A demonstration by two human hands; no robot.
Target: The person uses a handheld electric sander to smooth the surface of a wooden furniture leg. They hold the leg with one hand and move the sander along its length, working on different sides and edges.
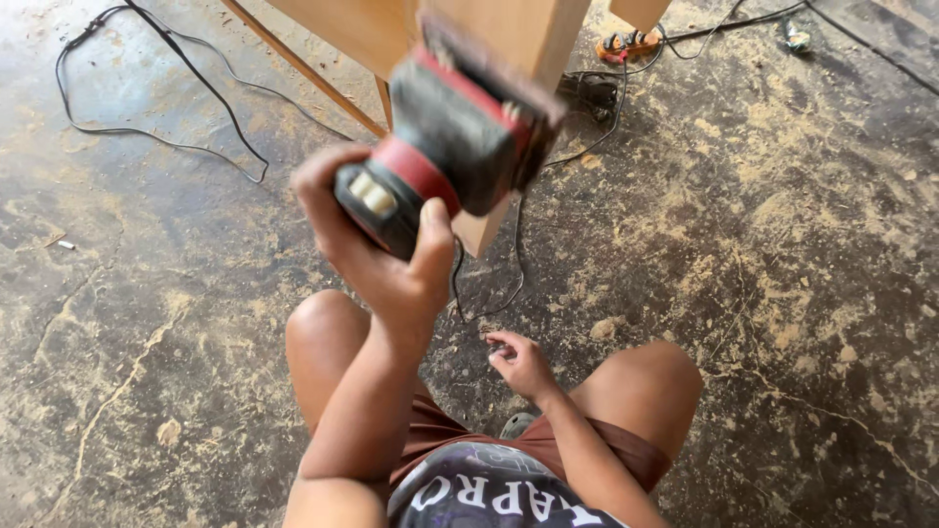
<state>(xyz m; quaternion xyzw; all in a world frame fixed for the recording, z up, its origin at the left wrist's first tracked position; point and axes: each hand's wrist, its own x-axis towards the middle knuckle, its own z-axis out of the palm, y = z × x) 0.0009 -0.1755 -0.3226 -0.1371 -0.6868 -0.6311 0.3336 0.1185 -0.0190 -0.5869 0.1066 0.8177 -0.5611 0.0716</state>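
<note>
My left hand (377,259) is raised and grips the handle of a black and red electric sander (445,137). The sander is blurred and its pad lies against a pale wooden post (523,34) that stands on the floor in front of me. My right hand (520,362) hangs low between my bare knees, just above the floor, fingers loosely curled and holding nothing. The sander's black cord (489,293) trails down past the post's foot toward my right hand.
The concrete floor (763,225) is dusted with sawdust. A long black cable (166,137) loops at the upper left. An orange power strip (628,44) with more cables lies at the top. A slanted wooden rail (313,78) runs behind the post.
</note>
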